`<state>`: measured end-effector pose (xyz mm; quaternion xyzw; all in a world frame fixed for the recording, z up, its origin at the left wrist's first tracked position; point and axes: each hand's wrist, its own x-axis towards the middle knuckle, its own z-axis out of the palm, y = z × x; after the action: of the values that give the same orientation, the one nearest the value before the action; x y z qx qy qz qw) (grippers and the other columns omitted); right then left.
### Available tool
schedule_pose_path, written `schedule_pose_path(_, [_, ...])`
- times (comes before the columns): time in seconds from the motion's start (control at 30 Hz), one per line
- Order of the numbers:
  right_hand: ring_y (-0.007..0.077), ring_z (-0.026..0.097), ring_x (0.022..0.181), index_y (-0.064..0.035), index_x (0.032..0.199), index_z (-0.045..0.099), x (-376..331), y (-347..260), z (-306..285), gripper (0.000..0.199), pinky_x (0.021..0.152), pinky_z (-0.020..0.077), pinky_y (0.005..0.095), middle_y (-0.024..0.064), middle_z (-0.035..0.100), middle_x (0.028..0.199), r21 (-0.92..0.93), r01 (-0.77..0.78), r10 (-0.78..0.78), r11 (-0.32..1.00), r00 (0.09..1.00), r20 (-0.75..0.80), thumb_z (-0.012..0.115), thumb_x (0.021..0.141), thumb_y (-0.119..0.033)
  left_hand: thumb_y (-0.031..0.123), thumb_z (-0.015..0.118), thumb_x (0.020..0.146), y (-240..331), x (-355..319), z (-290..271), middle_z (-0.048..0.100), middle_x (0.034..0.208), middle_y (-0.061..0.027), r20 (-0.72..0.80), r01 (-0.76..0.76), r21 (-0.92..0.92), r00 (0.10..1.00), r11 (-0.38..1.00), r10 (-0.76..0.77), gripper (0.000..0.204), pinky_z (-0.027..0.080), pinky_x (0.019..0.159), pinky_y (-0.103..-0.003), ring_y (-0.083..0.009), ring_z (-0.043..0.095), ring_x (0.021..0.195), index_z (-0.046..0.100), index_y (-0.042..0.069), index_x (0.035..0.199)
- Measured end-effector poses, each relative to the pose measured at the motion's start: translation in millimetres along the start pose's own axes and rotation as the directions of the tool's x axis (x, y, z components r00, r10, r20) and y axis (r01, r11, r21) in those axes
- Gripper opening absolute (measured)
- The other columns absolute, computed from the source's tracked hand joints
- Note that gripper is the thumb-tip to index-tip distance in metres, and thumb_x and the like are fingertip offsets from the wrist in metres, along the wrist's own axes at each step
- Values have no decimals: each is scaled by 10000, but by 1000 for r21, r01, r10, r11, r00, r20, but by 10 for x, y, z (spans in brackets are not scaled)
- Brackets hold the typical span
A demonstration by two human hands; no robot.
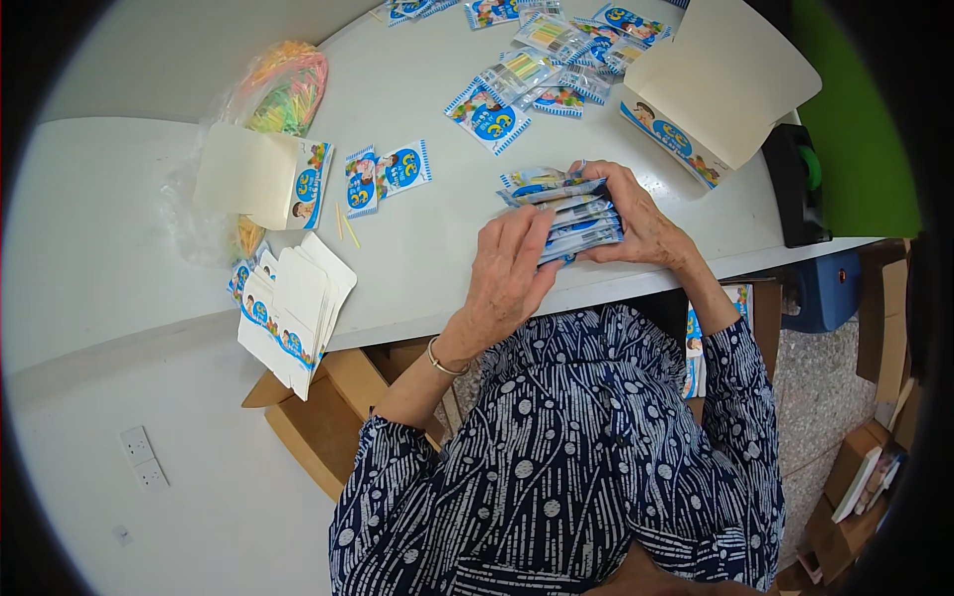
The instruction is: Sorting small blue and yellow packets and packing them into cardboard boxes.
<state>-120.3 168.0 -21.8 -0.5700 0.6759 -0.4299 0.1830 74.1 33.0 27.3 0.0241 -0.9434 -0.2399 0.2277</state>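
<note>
Both hands close on a stack of thin blue-and-white plastic sachets (571, 214) standing on edge near the front rim of the white table (119, 219). The left hand (509, 273) lies flat against the near face of the stack, fingers together and pressing. The right hand (641, 223) curls over the far end, thumb and fingers pinching the sachets from the other side.

The sachets look slick and are squeezed only from two sides, so the stack could probably fan out or shoot loose if either hand eases; it sits close enough to the table edge that strays might drop toward the brown cardboard box (318, 417) below.

Farther back lie loose printed sachets (542, 70), an open white carton with a blue printed side (715, 84), two single sachets (383, 174), a pile of flat folded cartons (293, 308) overhanging the edge, and a clear bag of coloured sticks (283, 89).

How many sachets the stack holds cannot be counted, the right palm hides its far end, and the picture's rim cuts off the black tape dispenser (795, 184) area.
</note>
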Motion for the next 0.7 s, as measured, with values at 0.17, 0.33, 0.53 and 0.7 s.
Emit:
schedule_pose_path(0.17, [352, 415, 1268, -121, 1293, 388, 2, -28, -10, 921, 1087, 330, 443, 137, 474, 1360, 14, -12, 12, 1000, 1000, 13, 873, 545, -354, 87, 755, 701, 26, 17, -57, 492, 1283, -178, 69, 3, 86, 998, 996, -9, 559, 374, 972, -477, -360, 469, 1143, 575, 25, 1227])
schedule_pose_path(0.33, [347, 412, 1270, -121, 1275, 400, 19, -40, -13, 898, 1082, 337, 441, 140, 473, 1357, 36, -18, 18, 999, 1000, 22, 873, 549, -353, 141, 769, 693, 54, 179, -186, 472, 1306, -173, 26, -13, 202, 1000, 979, 7, 523, 295, 1029, -527, -370, 424, 1215, 599, 53, 1180])
schedule_pose_path(0.53, [353, 420, 1263, -121, 1232, 429, 38, -38, -24, 833, 1072, 344, 452, 141, 473, 1349, -1, 55, -55, 998, 998, 19, 865, 563, -359, 189, 762, 687, -120, 157, -145, 438, 1308, -182, 134, -33, 37, 991, 999, 28, 575, 342, 1004, -497, -391, 420, 1186, 541, 52, 1200])
schedule_pose_path(0.7, [331, 470, 1184, -129, 1158, 442, 30, -46, -83, 743, 1048, 330, 441, 101, 528, 1246, 42, 55, -55, 998, 998, 0, 856, 569, -311, 194, 783, 732, -175, 383, -267, 540, 1250, -159, 209, 81, -209, 977, 975, -36, 575, 420, 979, -428, -362, 504, 1141, 545, 48, 1234])
